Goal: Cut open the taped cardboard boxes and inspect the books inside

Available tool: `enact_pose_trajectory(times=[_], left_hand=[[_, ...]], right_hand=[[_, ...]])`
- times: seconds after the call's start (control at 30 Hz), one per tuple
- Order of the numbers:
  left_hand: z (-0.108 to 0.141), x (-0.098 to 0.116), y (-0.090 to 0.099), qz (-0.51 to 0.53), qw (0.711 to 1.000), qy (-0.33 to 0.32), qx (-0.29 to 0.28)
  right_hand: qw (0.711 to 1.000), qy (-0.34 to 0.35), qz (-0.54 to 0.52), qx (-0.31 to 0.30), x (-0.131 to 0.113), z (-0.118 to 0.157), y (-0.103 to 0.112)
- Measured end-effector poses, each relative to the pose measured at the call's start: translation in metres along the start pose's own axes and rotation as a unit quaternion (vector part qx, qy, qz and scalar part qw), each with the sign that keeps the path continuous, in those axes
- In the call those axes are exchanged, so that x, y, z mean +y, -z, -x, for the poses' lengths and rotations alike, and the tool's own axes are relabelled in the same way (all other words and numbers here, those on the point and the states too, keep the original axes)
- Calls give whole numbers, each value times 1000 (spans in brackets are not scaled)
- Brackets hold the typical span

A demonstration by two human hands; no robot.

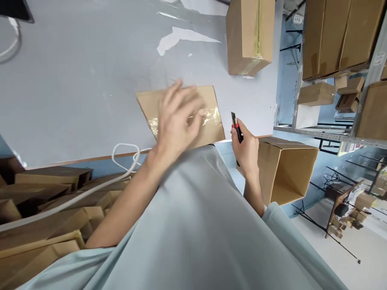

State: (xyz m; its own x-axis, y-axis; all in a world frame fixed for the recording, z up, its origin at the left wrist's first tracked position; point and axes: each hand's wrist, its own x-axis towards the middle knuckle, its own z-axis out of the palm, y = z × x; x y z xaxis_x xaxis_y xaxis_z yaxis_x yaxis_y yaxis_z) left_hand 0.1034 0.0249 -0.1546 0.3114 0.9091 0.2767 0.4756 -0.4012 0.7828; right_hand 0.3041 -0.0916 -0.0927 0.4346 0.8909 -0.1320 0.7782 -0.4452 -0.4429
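Note:
A flat piece of brown cardboard with shiny clear tape across it lies at the front edge of the grey table. Over its left half is my left hand, blurred by motion, fingers apart and nothing seen in them; whether it touches the cardboard is unclear. To the right of the cardboard, my right hand is wrapped round a black and red utility knife. The knife's dark blade points up and away from me, clear of the cardboard.
A taped carton stands at the table's back right. Torn white scraps lie behind the cardboard. An open box is beyond the front edge at right. Folded cartons and a white cable are at lower left.

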Motion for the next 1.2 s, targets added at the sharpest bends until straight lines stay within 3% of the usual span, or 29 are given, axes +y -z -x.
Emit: enact_pose_trajectory(times=[0.1, 0.23, 0.37, 0.6, 0.77, 1.03, 1.2], left_hand=[[-4, 18, -31, -13, 998, 14, -60], [-4, 11, -46, -19, 994, 51, -89], [-1, 2, -47, -31, 994, 47, -96], [0, 1, -52, -14, 999, 24, -43], [1, 0, -51, 2, 999, 18, -42], [-3, 3, -48, 37, 993, 64, -91], [-4, 7, -46, 50, 994, 45, -81]], right_hand=[[999, 12, -22, -33, 2, -10, -1], [995, 40, -20, -94, -3, -23, -5], [989, 59, 0, -139, -8, -34, -9], [984, 44, 48, -167, -22, -39, -7], [984, 21, 78, -159, -34, -33, -8], [985, -9, 110, -129, -40, -23, -25], [989, -10, 103, -102, -42, -16, -30]])
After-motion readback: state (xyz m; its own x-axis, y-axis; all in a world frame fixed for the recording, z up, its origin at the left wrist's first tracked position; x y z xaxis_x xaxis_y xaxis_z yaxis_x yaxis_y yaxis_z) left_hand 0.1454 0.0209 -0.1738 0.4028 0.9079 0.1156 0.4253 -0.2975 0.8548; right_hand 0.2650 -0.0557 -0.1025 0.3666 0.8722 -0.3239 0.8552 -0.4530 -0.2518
